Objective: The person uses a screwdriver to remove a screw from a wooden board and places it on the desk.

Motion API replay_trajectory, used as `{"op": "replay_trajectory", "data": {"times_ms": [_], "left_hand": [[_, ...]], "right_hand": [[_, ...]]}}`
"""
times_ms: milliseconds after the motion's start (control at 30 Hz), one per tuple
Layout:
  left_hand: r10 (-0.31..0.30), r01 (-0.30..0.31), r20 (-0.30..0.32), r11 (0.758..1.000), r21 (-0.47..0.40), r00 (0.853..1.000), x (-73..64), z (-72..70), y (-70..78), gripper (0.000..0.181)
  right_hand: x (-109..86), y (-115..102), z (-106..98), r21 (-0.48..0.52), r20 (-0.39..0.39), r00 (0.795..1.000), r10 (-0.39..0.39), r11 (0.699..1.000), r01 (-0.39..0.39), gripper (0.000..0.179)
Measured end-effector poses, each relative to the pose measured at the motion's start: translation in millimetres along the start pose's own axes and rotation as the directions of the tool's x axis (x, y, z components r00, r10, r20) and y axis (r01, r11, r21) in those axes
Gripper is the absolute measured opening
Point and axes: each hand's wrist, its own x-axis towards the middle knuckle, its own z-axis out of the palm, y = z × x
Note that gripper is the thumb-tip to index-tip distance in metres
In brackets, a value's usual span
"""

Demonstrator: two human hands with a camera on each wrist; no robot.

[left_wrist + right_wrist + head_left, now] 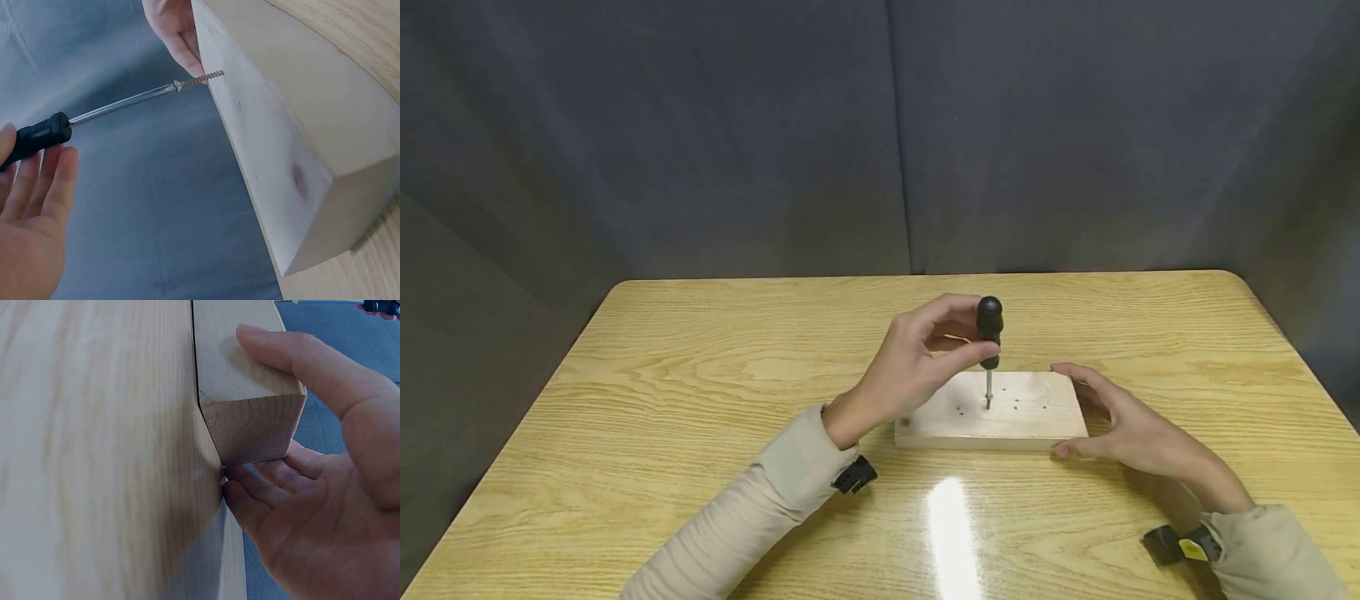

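Note:
My left hand point(913, 367) grips the black handle of a screwdriver point(990, 321), which stands nearly upright over a pale wooden block point(1030, 422). In the left wrist view the screwdriver's metal shaft point(125, 107) meets the head of a screw point(201, 79). The screw's tip is at the block's face, with most of its thread showing. Several small holes dot the block's top, and a dark knot point(300, 181) marks one end. At the block's right end my right hand point(1131, 429) holds it, thumb on the near side and fingers on the far side.
The block lies on a wood-grain table point(700, 375) with rounded back corners. Dark grey-blue curtains point(760, 150) hang behind and beside the table. A black wrist strap point(855, 475) sits at the left cuff and another strap with a yellow patch point(1193, 548) at the right.

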Motion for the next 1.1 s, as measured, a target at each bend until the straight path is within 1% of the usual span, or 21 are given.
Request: {"op": "replay_trajectory", "data": {"times_ms": [67, 167, 267, 367, 467, 700, 900, 1000, 1100], "left_hand": [[-0.006, 0.006, 0.0, 1.0, 0.006, 1.0, 0.1, 0.1, 0.5, 0.043], [0.002, -0.003, 0.019, 0.999, 0.045, 1.0, -0.1, -0.6, 0.7, 0.045], [0.018, -0.022, 0.057, 0.998, 0.058, 0.998, -0.5, -2.3, 1.1, 0.044], [0.029, -0.032, 0.097, 0.999, 0.038, 0.995, -0.6, -4.2, 1.9, 0.043], [0.029, -0.03, 0.115, 1.0, 0.008, 0.993, -0.9, -5.6, 1.9, 0.042], [0.023, -0.02, 0.096, 0.999, -0.038, 0.995, -1.3, -4.7, 0.6, 0.039], [0.026, -0.022, 0.05, 0.997, -0.078, 0.998, -1.6, -3.0, 1.4, 0.038], [0.009, -0.007, 0.027, 0.997, -0.079, 1.0, -1.5, -2.8, 2.0, 0.039], [-0.005, 0.007, 0.024, 0.997, -0.073, 1.0, -1.5, -3.2, 2.1, 0.042]], "right_hand": [[-0.2, 0.0, 0.0, 0.001, -0.001, 1.0, 0.005, 1.0, -0.005, 0.097], [-0.3, 0.2, -0.2, 0.006, 0.005, 1.0, 0.002, 1.0, -0.002, 0.097], [-0.2, 0.1, -0.2, 0.011, 0.011, 1.0, -0.007, 1.0, 0.007, 0.096], [0.1, -0.1, 0.0, 0.011, 0.006, 1.0, 0.001, 1.0, -0.001, 0.097], [0.0, -0.2, 0.2, 0.008, 0.002, 1.0, 0.01, 1.0, -0.01, 0.098], [-0.5, 0.8, 0.0, -0.008, -0.004, 1.0, -0.001, 1.0, 0.001, 0.097], [-0.3, 1.4, 0.0, -0.009, -0.004, 1.0, 0.006, 1.0, -0.006, 0.097], [0.0, 0.8, 0.1, -0.01, -0.005, 1.0, -0.001, 1.0, 0.001, 0.096], [0.4, 0.4, 0.3, -0.016, -0.01, 1.0, -0.013, 1.0, 0.012, 0.096]]}}
